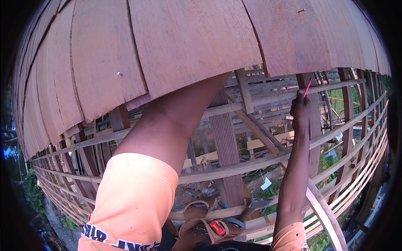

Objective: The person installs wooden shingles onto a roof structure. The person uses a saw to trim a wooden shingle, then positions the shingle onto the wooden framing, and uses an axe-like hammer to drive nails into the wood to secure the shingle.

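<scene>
Reddish-brown wooden shingles (192, 37) overlap in a row across the upper part of the head view. My left forearm (167, 117) reaches up beneath their lower edge, which hides the left hand completely. Further right, my right hand (300, 109) is closed round a slim red pencil (307, 85), its dark tip pointing up towards the shingle edge. This hand is next to a wooden batten (289, 91) and a dark upright rafter (315, 129). One nail (301, 11) sticks out of a right-hand shingle, and another nail stands in a left one.
Curved rows of battens (234, 168) cross grooved rafters (226, 142), with open gaps down to the ground. At my waist hangs a brown leather tool pouch (205, 239) holding a red box (217, 228). A loose-looking plank (322, 209) slants at lower right. Timber and scraps lie below.
</scene>
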A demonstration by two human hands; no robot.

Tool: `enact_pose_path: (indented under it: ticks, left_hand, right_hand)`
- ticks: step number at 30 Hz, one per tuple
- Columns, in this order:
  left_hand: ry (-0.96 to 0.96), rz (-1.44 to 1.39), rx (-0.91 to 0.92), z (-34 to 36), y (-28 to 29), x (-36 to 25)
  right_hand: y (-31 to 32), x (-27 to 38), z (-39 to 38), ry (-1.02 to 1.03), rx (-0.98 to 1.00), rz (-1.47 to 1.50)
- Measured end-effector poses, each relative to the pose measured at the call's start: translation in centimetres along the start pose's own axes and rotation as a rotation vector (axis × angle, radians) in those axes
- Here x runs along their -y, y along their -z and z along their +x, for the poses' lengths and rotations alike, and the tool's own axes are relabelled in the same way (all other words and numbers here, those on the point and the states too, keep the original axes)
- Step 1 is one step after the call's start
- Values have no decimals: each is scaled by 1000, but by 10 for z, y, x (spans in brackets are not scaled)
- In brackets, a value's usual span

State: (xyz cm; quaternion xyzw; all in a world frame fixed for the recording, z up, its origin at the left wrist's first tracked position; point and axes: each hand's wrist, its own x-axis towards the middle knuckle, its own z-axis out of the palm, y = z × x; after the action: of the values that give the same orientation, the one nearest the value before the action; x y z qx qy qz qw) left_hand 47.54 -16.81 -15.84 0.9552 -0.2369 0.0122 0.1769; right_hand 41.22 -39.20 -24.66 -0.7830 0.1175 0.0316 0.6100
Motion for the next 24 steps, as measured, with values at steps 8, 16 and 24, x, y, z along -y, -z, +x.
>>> enact_pose_path:
  ticks: [8,16,24]
  left_hand:
    - [-161,132,60,-6,-23,-51]
    - [-88,186,300,7,-52,-55]
    - [-164,76,272,9,-65,-47]
  right_hand:
    - [5,10,-1,1,50,-34]
    - [24,13,7,83,102,-254]
    - [57,84,-68,219,890,-317]
